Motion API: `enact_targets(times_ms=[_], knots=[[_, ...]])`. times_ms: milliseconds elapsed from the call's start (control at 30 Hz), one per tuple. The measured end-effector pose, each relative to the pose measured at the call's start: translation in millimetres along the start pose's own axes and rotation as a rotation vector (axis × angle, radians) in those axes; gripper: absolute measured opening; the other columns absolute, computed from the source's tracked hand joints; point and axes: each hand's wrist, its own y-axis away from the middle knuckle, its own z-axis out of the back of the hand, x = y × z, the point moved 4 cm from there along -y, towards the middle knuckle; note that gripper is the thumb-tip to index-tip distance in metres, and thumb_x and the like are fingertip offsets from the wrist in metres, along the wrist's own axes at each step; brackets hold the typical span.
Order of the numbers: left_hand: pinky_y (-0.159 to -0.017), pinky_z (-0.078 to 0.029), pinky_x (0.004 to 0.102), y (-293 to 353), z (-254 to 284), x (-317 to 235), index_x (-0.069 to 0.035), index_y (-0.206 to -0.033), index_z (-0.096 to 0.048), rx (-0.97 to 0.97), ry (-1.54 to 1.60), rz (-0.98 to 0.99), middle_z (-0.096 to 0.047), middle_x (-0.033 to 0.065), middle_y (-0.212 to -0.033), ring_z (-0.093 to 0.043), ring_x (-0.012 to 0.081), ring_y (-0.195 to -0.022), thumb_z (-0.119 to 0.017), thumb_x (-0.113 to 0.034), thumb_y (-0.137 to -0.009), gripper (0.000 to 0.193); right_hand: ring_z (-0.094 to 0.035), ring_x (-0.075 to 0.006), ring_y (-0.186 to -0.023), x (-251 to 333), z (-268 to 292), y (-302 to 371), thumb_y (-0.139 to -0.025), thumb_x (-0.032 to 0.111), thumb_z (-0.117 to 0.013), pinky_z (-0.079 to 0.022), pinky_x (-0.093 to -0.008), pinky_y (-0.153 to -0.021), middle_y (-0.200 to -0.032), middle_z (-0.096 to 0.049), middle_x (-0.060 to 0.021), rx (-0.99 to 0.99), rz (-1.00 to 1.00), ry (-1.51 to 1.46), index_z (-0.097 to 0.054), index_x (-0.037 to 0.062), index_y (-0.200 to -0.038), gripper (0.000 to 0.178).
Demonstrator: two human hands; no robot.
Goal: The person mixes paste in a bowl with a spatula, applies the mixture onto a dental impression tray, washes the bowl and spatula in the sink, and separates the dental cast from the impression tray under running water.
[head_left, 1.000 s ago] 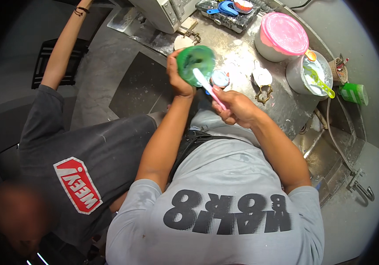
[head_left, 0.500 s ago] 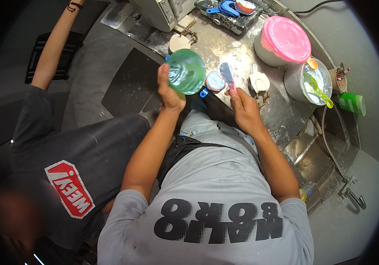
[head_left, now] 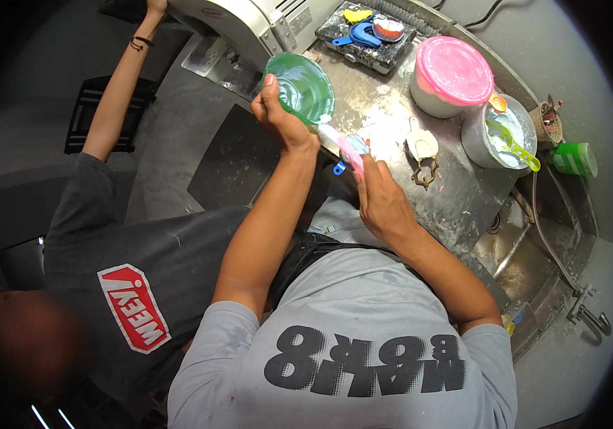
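Note:
My left hand holds a green mixing bowl from its near side, thumb at the rim. The bowl is tilted so its inside shows, wet and shiny. In my right hand is a spatula with a pink handle. Its pale, smeared blade is at the bowl's lower right rim, and a white blob sits there. Partly hidden behind the spatula, a dental impression tray with a blue handle lies at the bench edge, with pale blue material in it. To its right are a cream plaster cast and a brass articulator.
On the metal bench stand a pink-lidded tub and a powder bucket with a green scoop. Blue trays rest on a black scale. A grey machine is at the back left. A co-worker's arm reaches past at left.
The spatula has swung left from beside the impression tray to the bowl's rim, its blade turned down-left. The bowl has tilted more toward me. The co-worker's hand now touches the machine's end.

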Motion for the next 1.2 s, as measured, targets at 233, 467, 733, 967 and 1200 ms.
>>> enact_targets(times_ms=[233, 467, 733, 967, 1200], knots=[[-0.087, -0.049, 0.0337, 16.3, -6.6, -16.2, 0.000, -0.113, -0.048, 0.275, -0.085, -0.161, -0.057, 0.0096, -0.103, -0.058, 0.0186, -0.095, -0.060, -0.031, -0.088, 0.042, -0.061, -0.0387, -0.066, 8.2, 69.0, -21.9, -0.099, 0.019, -0.051, -0.045, -0.0432, -0.061, -0.070, -0.060, -0.0204, -0.123, -0.092, -0.267, -0.061, -0.0004, -0.102, 0.022], [-0.086, -0.046, 0.0291, 38.5, -33.9, -27.7, 0.001, -0.113, -0.046, 0.544, -0.288, -0.340, -0.055, 0.0113, -0.104, -0.055, 0.0160, -0.094, -0.066, -0.031, -0.082, 0.049, -0.058, -0.0361, -0.062, -5.3, 48.9, -24.8, -0.100, 0.024, -0.048, -0.046, -0.0427, -0.062, -0.069, -0.059, -0.0236, 0.099, -0.260, -0.251, -0.065, -0.0008, -0.095, 0.031], [-0.077, -0.045, 0.0275, 36.0, -4.6, 7.8, 0.000, -0.106, -0.048, 0.471, -0.298, -0.130, -0.054, 0.0089, -0.094, -0.054, 0.0137, -0.083, -0.073, -0.031, -0.076, 0.049, -0.030, -0.0048, -0.043, -10.6, 16.4, -3.3, -0.103, 0.034, -0.044, -0.026, -0.0233, -0.037, -0.057, -0.037, 0.0053, 0.458, -0.786, -1.147, -0.062, 0.0021, -0.097, 0.037], [-0.083, -0.042, 0.0256, 20.2, 40.3, 18.5, -0.001, -0.105, -0.052, 0.256, -0.358, -0.165, -0.058, 0.0067, -0.097, -0.052, 0.0115, -0.089, -0.064, -0.028, -0.088, 0.034, -0.030, -0.0036, -0.043, -36.9, 8.2, 5.3, -0.103, 0.033, -0.044, -0.027, -0.0214, -0.037, -0.058, -0.038, 0.0058, 0.399, -0.863, -1.218, -0.061, 0.0028, -0.098, 0.035], [-0.083, -0.043, 0.0252, 8.1, 106.6, 18.0, -0.001, -0.106, -0.052, 0.079, -0.352, -0.110, -0.058, 0.0067, -0.097, -0.053, 0.0119, -0.089, -0.066, -0.024, -0.087, 0.033, -0.055, -0.0445, -0.060, -73.2, -13.4, 6.1, -0.100, 0.023, -0.048, -0.042, -0.0489, -0.056, -0.066, -0.053, -0.0231, 0.026, -0.337, -0.002, -0.056, -0.0013, -0.092, 0.027]])
